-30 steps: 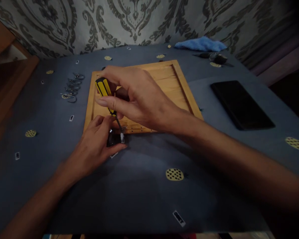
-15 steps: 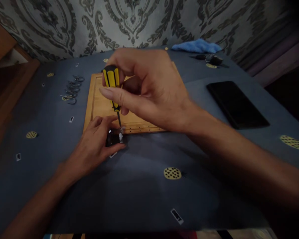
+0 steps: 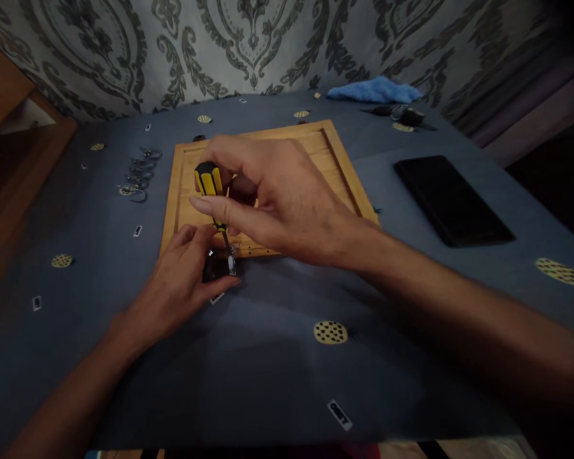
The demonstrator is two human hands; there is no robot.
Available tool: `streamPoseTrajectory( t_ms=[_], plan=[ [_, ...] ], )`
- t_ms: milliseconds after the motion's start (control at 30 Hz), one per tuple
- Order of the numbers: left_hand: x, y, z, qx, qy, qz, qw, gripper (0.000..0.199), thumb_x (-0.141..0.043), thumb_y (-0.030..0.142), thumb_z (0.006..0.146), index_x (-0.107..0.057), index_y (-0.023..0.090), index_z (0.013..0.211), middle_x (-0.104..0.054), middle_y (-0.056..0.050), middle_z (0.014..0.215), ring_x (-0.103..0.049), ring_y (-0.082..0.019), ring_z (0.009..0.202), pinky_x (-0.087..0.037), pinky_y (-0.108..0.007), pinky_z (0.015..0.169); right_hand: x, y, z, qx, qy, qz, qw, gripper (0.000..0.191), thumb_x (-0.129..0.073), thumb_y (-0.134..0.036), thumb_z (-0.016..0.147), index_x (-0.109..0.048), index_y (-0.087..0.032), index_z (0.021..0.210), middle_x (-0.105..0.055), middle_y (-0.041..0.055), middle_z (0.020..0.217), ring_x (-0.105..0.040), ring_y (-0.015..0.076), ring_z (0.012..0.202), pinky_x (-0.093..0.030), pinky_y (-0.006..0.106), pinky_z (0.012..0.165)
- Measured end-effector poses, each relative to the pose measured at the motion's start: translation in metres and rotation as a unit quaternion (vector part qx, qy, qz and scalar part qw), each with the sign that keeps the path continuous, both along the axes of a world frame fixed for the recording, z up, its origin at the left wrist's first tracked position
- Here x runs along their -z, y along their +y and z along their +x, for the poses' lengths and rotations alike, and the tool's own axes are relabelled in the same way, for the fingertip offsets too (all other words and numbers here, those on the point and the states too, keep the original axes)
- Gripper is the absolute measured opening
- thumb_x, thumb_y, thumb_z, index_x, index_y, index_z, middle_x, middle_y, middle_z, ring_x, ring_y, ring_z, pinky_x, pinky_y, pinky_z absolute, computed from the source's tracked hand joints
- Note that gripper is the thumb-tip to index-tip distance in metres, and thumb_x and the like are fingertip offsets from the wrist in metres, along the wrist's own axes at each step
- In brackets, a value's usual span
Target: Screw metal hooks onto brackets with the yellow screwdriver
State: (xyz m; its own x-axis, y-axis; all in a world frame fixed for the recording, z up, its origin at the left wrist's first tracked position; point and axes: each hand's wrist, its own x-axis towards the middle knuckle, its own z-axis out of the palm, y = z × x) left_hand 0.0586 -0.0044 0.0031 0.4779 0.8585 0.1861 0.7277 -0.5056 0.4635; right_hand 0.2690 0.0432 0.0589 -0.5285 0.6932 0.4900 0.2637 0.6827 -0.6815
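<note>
My right hand [image 3: 282, 201] is closed around the yellow-and-black handle of a screwdriver [image 3: 210, 182], its shaft slanting down toward the near edge of a wooden board [image 3: 332, 162]. At that edge, near the left corner, sits a small shiny metal hook [image 3: 232, 264]. My left hand [image 3: 186, 261] grips this hook between thumb and fingers, partly covering it. The screwdriver's tip reaches the hook, though the exact contact is too small to make out. A row of small holes runs along the board's near edge.
Several metal hooks [image 3: 141, 172] lie in a row left of the board. A black phone-like slab [image 3: 452, 201] rests on the right. Behind it are a dark tool [image 3: 406, 116] and a blue cloth [image 3: 375, 90]. Wooden furniture [image 3: 26, 159] borders the left side.
My right hand has come down with the screwdriver, and the handle now sits lower, closer to my left hand. My left hand has stayed in place on the hook.
</note>
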Motion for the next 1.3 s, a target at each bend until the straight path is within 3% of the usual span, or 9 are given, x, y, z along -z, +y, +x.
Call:
streamPoseTrajectory(
  t_ms=[400,533,633,800,933,1100,1300],
  plan=[
    [-0.0018,0.0016,-0.0011,-0.002,0.002,-0.018,1.0,0.032,-0.076,0.031,0.09,-0.054,0.028,0.113,-0.073,-0.004,0.112,-0.07,-0.031,0.11,-0.061,-0.048,0.093,-0.0033,-0.0007,0.0015,-0.011,-0.022,0.001,1.0,0.023,-0.065,-0.03,0.104,-0.051,-0.022,0.088,-0.061,-0.0025,0.085,-0.056,0.0127,0.077,-0.043,0.026,0.067],
    [-0.0028,0.0025,-0.0003,0.004,-0.006,-0.023,1.0,0.039,-0.077,0.029,0.088,-0.054,0.028,0.119,-0.073,-0.005,0.112,-0.071,-0.033,0.113,-0.062,-0.053,0.098,-0.0077,-0.0016,0.0041,-0.038,-0.045,-0.015,0.998,0.013,-0.069,-0.03,0.105,-0.066,-0.017,0.104,-0.068,-0.0014,0.087,-0.06,0.0113,0.075,-0.044,0.024,0.064],
    [-0.0006,0.0019,-0.0005,-0.002,-0.01,-0.015,1.0,0.036,-0.077,0.029,0.088,-0.056,0.028,0.118,-0.073,-0.005,0.113,-0.07,-0.035,0.118,-0.061,-0.055,0.103,-0.0075,0.0006,0.0067,-0.066,-0.048,-0.007,0.997,0.022,-0.066,-0.032,0.107,-0.072,-0.017,0.121,-0.072,-0.0024,0.087,-0.064,0.011,0.076,-0.047,0.024,0.065],
    [0.002,0.0011,-0.0017,0.0,-0.013,-0.003,1.0,0.033,-0.076,0.032,0.09,-0.056,0.028,0.115,-0.072,-0.005,0.113,-0.07,-0.035,0.119,-0.062,-0.054,0.103,-0.0028,0.0062,0.0093,-0.082,-0.041,0.027,0.995,0.029,-0.063,-0.04,0.104,-0.071,-0.028,0.129,-0.072,-0.0058,0.088,-0.069,0.0138,0.094,-0.051,0.025,0.073],
    [0.0003,0.0002,-0.0017,-0.004,0.002,-0.008,1.0,0.033,-0.074,0.032,0.091,-0.055,0.028,0.117,-0.071,-0.004,0.112,-0.071,-0.034,0.115,-0.062,-0.051,0.101,-0.0054,0.004,0.0071,-0.077,-0.053,0.012,0.996,0.031,-0.062,-0.029,0.107,-0.068,-0.017,0.135,-0.073,-0.0017,0.101,-0.068,0.0123,0.096,-0.054,0.025,0.081],
    [0.0002,0.0002,-0.0019,-0.013,0.011,-0.01,1.0,0.034,-0.077,0.033,0.089,-0.054,0.026,0.113,-0.072,-0.005,0.112,-0.07,-0.033,0.112,-0.062,-0.051,0.098,-0.0093,0.0023,0.0031,-0.075,-0.054,0.028,0.995,0.027,-0.06,-0.022,0.11,-0.066,-0.011,0.133,-0.074,0.0013,0.111,-0.069,0.0108,0.101,-0.055,0.025,0.092],
    [-0.0001,0.0011,-0.0015,-0.007,0.012,-0.019,1.0,0.033,-0.077,0.032,0.09,-0.056,0.025,0.113,-0.072,-0.004,0.111,-0.07,-0.031,0.111,-0.062,-0.05,0.097,-0.0088,0.0038,0.0043,-0.056,-0.073,0.025,0.995,0.026,-0.062,-0.028,0.107,-0.067,-0.022,0.131,-0.076,-0.0091,0.112,-0.071,0.0104,0.107,-0.056,0.023,0.092]
  ],
)
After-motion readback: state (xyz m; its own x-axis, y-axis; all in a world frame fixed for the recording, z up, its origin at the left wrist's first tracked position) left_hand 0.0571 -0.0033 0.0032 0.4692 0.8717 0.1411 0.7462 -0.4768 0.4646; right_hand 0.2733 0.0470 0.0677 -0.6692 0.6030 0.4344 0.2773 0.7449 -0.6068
